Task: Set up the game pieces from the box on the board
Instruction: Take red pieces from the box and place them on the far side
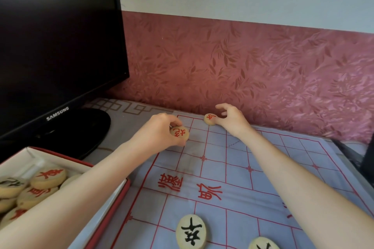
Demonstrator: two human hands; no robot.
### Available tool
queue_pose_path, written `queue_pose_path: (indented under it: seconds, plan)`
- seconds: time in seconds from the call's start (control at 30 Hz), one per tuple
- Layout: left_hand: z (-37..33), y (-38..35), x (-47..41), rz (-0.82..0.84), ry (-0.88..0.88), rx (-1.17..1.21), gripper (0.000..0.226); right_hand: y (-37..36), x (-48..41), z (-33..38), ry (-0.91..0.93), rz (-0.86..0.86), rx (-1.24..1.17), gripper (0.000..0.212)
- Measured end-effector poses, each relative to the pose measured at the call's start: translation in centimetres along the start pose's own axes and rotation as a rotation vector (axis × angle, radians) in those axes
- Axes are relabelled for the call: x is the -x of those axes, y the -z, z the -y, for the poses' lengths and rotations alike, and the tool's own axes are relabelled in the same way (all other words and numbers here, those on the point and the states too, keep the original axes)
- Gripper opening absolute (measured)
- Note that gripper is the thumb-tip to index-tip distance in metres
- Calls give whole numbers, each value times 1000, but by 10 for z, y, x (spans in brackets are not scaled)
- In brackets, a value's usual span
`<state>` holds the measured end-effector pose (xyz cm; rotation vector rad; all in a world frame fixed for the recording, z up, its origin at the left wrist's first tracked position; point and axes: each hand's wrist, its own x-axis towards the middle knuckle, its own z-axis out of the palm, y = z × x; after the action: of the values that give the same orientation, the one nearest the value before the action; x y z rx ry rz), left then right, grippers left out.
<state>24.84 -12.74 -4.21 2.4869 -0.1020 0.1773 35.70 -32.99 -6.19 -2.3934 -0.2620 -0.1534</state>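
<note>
A blue cloth board (232,172) with red grid lines lies on the table. My left hand (159,129) grips a round pale piece with a red character (179,133) just above the board's far left part. My right hand (232,121) touches another red-character piece (210,118) with its thumb on the board's far edge, the fingers loosely curled above it. Two black-character pieces (191,231) (263,245) lie on the near part of the board. A red-edged box (113,192) at the lower left holds several more pieces (48,176).
A black Samsung monitor (56,46) on a round stand (89,127) fills the left side behind the box. A pink leaf-patterned wall (253,66) runs right behind the board. A dark object (364,159) sits at the right edge.
</note>
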Motion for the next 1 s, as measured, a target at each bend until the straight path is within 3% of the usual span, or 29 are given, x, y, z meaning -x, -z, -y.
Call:
queue_pose_path:
  seconds: [0.33,0.7,1.0]
  plan:
    - [2,-16,-12,34,14,6,57,9,22,5,114,4,-56,31]
    - [-1,-29,-20,85,-13,-61,57,13,45,14,178,35,-61,28]
    - [-5,31,24,12,-105,-121,38,12,78,40,205,151,-36,34]
